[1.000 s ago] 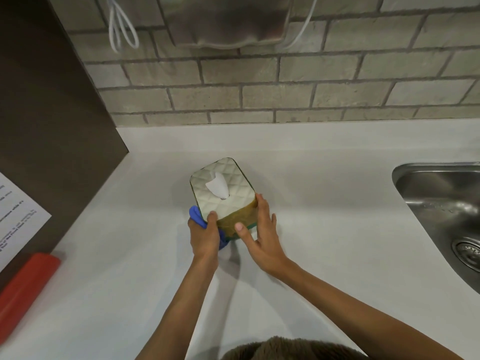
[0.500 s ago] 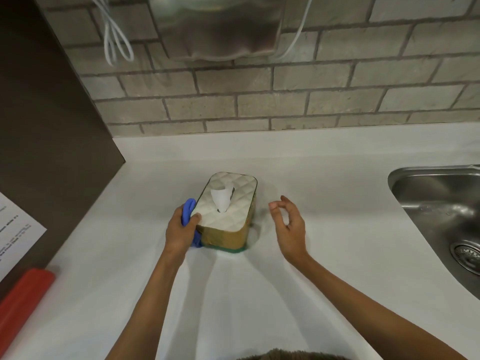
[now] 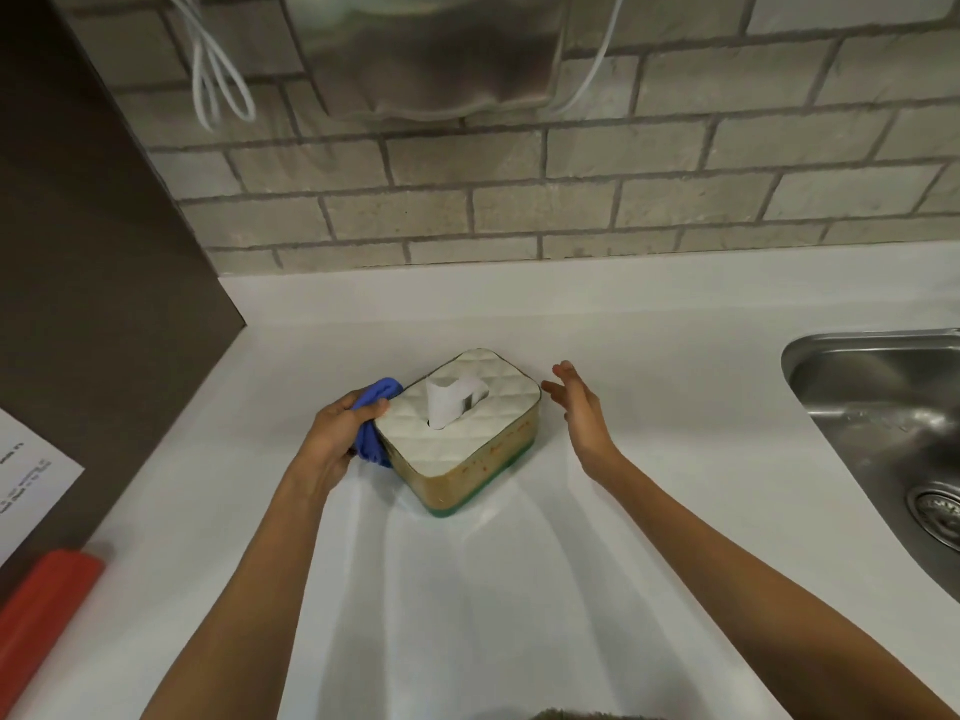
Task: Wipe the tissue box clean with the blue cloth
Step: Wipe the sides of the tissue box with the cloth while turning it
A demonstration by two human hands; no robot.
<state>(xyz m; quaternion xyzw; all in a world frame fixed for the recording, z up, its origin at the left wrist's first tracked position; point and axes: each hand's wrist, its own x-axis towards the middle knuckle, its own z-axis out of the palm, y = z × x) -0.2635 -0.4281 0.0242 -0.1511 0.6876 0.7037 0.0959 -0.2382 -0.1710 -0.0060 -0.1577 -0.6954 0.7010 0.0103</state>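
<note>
The tissue box (image 3: pixel 460 433) sits on the white counter (image 3: pixel 519 589) (a tissue sticking up). The left hand (image 3: pixel 332 439) grips the blue cloth (image 3: pixel 375 433) against its left side; the right hand (image 3: pixel 582 413), fingers spread, seems just clear of it.

One tissue box (image 3: pixel 460 433), one blue cloth (image 3: pixel 375 428), two hands, one sink (image 3: pixel 878 407), one red object (image 3: pixel 36 621), one paper sheet (image 3: pixel 28 491).

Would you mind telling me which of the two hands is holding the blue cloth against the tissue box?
The left hand: it grips the blue cloth against the tissue box's left side. The right hand is open, empty, and just clear of the box.
</note>
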